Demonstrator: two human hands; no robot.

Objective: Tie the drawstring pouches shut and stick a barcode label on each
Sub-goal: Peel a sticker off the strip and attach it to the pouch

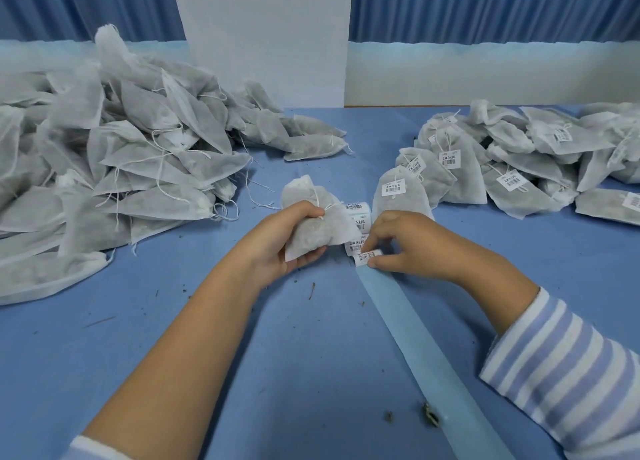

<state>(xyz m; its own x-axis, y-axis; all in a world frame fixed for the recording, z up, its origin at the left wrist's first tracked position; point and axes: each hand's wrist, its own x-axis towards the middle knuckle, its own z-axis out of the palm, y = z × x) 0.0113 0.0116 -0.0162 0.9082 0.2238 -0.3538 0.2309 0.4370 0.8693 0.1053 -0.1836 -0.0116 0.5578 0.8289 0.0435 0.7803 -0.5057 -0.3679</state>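
A table covered in blue cloth point(242, 373) stood before blue curtains, and near its middle lay a small roll of white barcode labels point(356, 213), taken here as the reference. Just left of the roll, the left hand point(287, 241) gripped a white non-woven drawstring pouch point(322, 224), fingers curled round its body below the gathered neck. On the near side of the roll, the right hand point(398, 241) pinched one white barcode label point(369, 255) at the head of a pale blue backing strip point(433, 348). The label appeared to curl. In my judgement it could fold onto itself or cling to a fingertip, and the pouch's lumpy face could crease the barcode. Well left of the roll lay a heap of unlabelled pouches point(121, 168), and right of it a pile of labelled pouches point(519, 161). Dark dried matter showed through the fabric of the pouches.
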